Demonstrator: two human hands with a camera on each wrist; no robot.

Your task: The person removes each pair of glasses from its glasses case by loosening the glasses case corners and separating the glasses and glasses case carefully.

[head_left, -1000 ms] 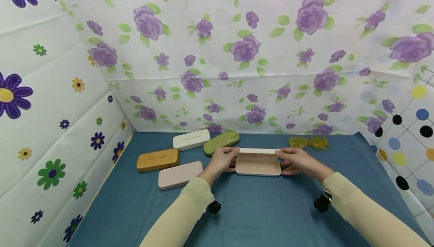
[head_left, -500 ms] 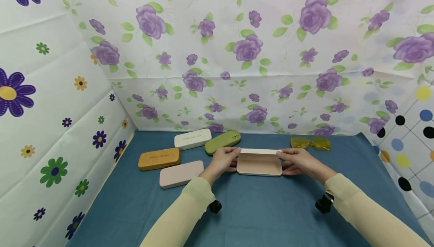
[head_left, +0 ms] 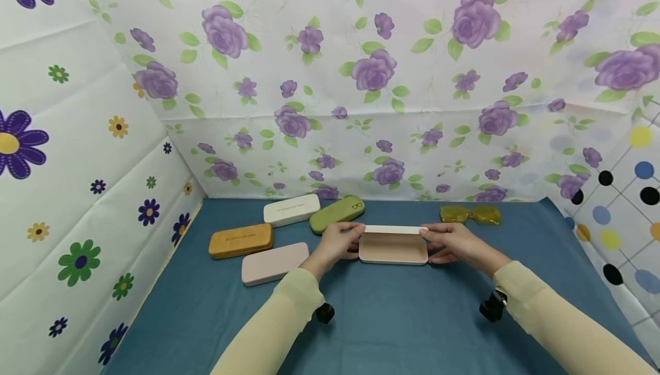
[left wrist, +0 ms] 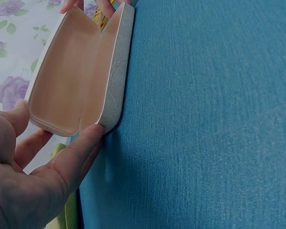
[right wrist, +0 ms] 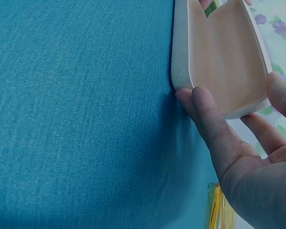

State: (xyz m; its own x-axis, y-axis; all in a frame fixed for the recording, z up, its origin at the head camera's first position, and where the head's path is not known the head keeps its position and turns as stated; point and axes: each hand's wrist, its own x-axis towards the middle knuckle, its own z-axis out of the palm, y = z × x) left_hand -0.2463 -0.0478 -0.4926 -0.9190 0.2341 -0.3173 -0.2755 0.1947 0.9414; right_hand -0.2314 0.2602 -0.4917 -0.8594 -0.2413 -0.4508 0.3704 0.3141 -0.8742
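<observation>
A white glasses case [head_left: 393, 249] with a tan lining stands with its lid raised on the blue cloth, its inside bare. At its left end my left hand [head_left: 335, 247] holds it, thumb on the lid's edge and other fingers behind the lid and against the base, as the left wrist view shows on the case [left wrist: 66, 71]. My right hand [head_left: 454, 243] grips the opposite end the same way, with thumb at the lid rim and two fingertips at the base corner of the case [right wrist: 233, 57] in the right wrist view.
Left of the hands lie a pale pink case [head_left: 275, 264], a mustard case [head_left: 240, 241], a white case [head_left: 291, 210] and a green case [head_left: 337, 214]. Yellow glasses [head_left: 470, 214] lie at the back right. A floral sheet [head_left: 309, 77] hangs behind the cloth-covered table [head_left: 381, 329].
</observation>
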